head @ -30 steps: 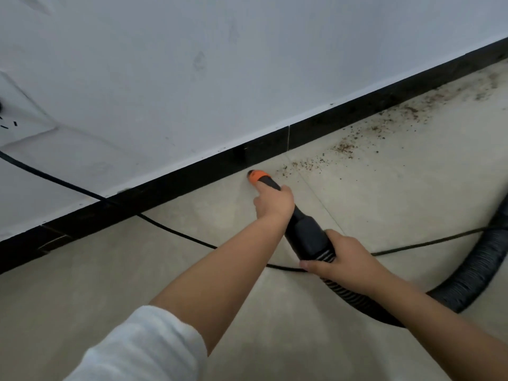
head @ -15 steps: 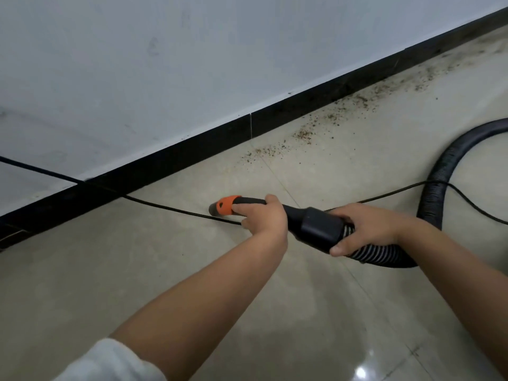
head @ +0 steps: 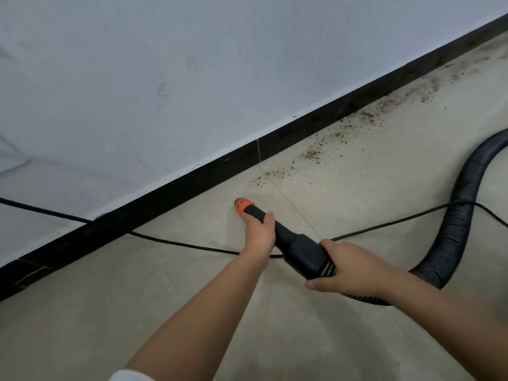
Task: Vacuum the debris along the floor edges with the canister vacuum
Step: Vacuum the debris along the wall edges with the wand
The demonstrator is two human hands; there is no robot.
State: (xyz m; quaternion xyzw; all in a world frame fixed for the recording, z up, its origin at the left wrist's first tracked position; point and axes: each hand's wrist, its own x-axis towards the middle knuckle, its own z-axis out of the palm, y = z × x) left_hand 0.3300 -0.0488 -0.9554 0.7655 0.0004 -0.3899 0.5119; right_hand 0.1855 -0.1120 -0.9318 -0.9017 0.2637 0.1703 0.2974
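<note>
The black vacuum nozzle (head: 299,247) ends in an orange tip (head: 242,204) that sits low over the beige floor tile, a short way from the black skirting board (head: 192,180). My left hand (head: 259,231) grips the narrow front of the nozzle just behind the tip. My right hand (head: 349,270) holds the wide cuff where the ribbed black hose (head: 464,204) joins. Brown debris (head: 310,155) lies scattered along the skirting, up and to the right of the tip. The canister is out of view.
A thin black power cord (head: 178,243) runs across the floor under the nozzle and up the white wall (head: 165,78) at the left. The hose loops away on the right. Open floor tile (head: 110,312) lies in front of me.
The nozzle tip swung away from the skirting to the left over the cord, then came back toward the wall. It now points at the near end of the debris trail. Both hands kept their hold.
</note>
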